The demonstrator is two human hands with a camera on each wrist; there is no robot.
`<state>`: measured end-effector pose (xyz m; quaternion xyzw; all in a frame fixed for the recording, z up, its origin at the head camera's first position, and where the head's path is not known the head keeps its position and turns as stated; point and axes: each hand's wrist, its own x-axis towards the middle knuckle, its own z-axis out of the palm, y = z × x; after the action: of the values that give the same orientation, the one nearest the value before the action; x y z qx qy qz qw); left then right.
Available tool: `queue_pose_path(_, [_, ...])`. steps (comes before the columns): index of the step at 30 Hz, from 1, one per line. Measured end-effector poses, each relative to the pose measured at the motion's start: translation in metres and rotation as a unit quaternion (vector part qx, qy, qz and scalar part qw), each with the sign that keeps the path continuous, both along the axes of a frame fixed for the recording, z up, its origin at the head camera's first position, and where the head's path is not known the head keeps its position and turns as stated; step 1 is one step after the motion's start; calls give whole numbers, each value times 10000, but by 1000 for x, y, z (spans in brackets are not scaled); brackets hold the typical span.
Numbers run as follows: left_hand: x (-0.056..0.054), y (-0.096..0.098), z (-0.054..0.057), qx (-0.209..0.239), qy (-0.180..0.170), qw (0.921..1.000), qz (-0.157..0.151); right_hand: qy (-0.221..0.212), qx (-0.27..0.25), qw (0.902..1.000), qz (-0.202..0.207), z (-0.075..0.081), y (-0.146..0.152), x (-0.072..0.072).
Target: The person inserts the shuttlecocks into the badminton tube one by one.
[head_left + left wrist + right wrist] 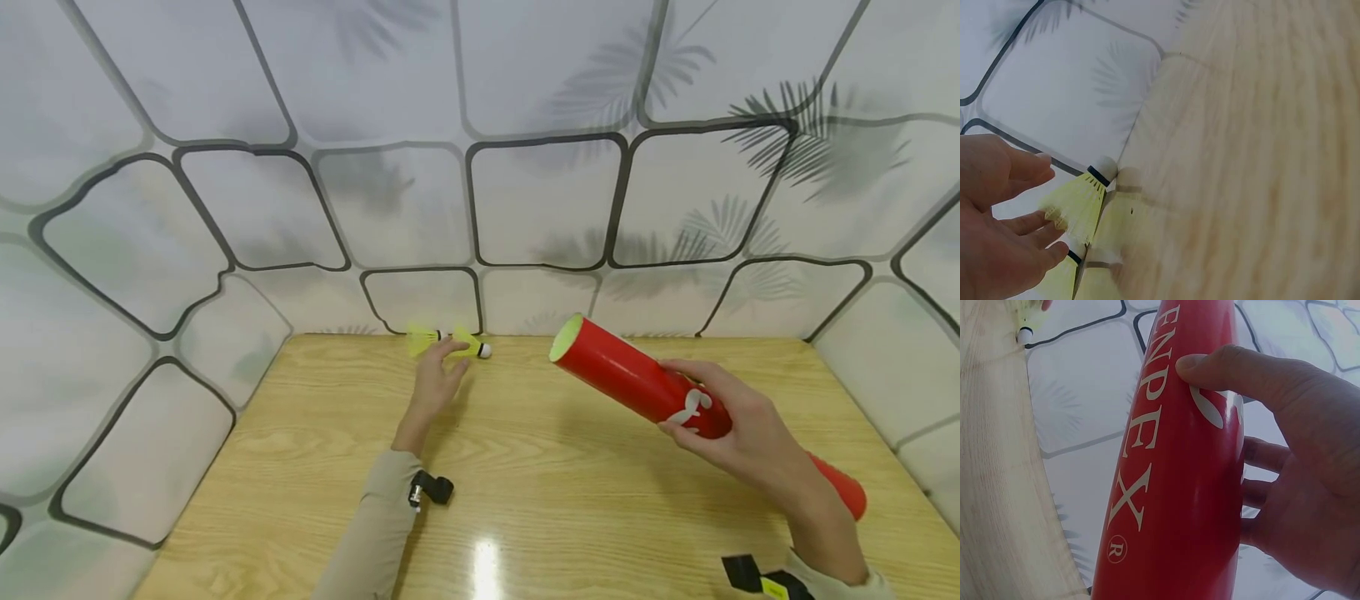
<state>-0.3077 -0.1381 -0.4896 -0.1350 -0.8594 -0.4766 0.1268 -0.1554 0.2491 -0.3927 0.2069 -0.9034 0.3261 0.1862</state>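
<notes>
Here, right hand (pixel 750 433) curled round a red tube (pixel 622 371), held tilted above the table (pixel 525 483), left hand (pixel 435 383) loosely spread beside two shuttlecocks (pixel 1084 199) by the wall (pixel 547 200), contact I can't make out.

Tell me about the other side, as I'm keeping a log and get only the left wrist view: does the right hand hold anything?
Observer: Yes, the right hand grips a red tube.
Operator: Any lettering on it?
Observer: The right wrist view shows "ENPEX" in pale letters.
Operator: Which way does it point?
Observer: In the head view, its pale green end points to the upper left of the picture.
</notes>
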Motion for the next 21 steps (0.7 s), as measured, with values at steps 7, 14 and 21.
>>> queue_pose_path(7, [-2, -1, -4, -274, -21, 9996, -93, 63, 49, 10000, 1, -2, 0, 1])
queue_pose_path(14, [1, -2, -2, 62, -192, 9998, -6, -7, 34, 10000, 54, -1, 0, 2])
queue_pose_path(21, [4, -3, 6, 425, -341, 9984, 143, 14, 72, 10000, 59, -2, -1, 1])
